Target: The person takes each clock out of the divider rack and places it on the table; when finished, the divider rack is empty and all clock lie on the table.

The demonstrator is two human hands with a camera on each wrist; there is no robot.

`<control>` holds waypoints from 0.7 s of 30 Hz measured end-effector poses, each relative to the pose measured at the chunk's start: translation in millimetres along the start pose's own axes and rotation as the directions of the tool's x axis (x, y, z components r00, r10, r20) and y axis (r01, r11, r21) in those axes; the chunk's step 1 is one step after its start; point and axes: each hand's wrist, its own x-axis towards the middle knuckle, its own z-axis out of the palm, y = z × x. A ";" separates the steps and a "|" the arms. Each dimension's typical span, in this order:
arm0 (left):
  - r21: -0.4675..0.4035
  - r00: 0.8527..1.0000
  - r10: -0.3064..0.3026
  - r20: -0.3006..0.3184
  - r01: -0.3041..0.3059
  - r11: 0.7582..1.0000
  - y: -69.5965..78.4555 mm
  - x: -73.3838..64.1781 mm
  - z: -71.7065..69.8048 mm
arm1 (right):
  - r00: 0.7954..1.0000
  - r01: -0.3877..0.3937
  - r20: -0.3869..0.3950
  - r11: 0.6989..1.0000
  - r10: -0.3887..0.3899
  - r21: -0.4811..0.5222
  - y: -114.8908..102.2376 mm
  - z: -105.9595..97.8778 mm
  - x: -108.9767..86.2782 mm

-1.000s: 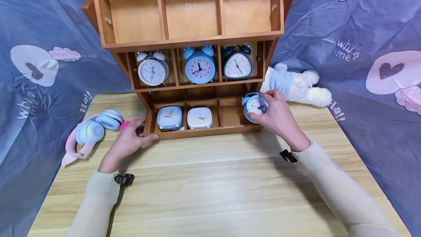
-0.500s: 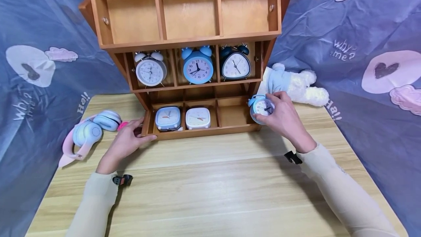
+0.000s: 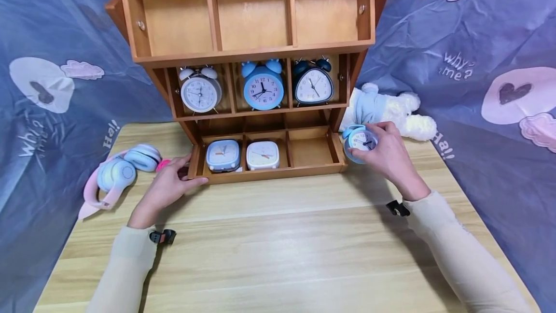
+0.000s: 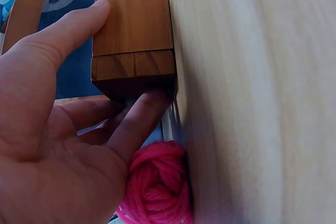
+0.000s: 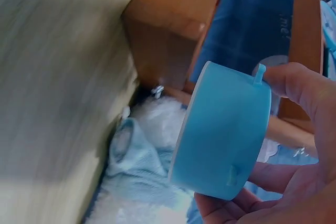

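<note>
My right hand (image 3: 388, 156) pinches a small light-blue twin-bell alarm clock (image 3: 365, 139) just outside the lower right corner of a brown wooden shelf (image 3: 265, 176). In the right wrist view, the clock's plain round side (image 5: 223, 129) and little feet show between thumb and fingers. My left hand (image 3: 167, 185) holds the shelf's lower left corner, thumb on the front and fingers behind the end. A blue clock (image 3: 223, 155) and a white clock (image 3: 262, 154) lie tilted back in the bottom row. A bare compartment (image 3: 309, 152) is at that row's right.
On the middle row stand a white twin-bell clock (image 3: 201, 93), a blue one (image 3: 263, 90) and a dark teal one (image 3: 313, 85). Headphones (image 3: 117, 175) and pink yarn (image 4: 157, 184) lie left of the shelf. A white plush toy (image 3: 391, 110) lies behind my right hand.
My right hand has moved the small blue alarm clock rightward, out of the bottom right compartment and past the shelf's end. My left hand has stayed at the left corner.
</note>
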 end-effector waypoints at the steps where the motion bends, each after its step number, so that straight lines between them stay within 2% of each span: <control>1: 0.004 1.000 -0.001 -0.001 0.001 1.000 0.0 0.0 -0.2 | 1.000 0.000 -0.002 1.000 0.000 0.001 1.8 0.4 0.6; 9: 0.002 1.000 -0.005 0.001 0.005 1.000 0.7 0.4 -0.2 | 1.000 -0.018 0.022 0.999 0.019 -0.026 14.5 5.9 4.9; 21: -0.022 1.000 -0.009 -0.014 0.008 1.000 -2.1 0.3 1.8 | 0.994 -0.043 0.103 0.998 0.048 -0.048 21.3 11.9 6.5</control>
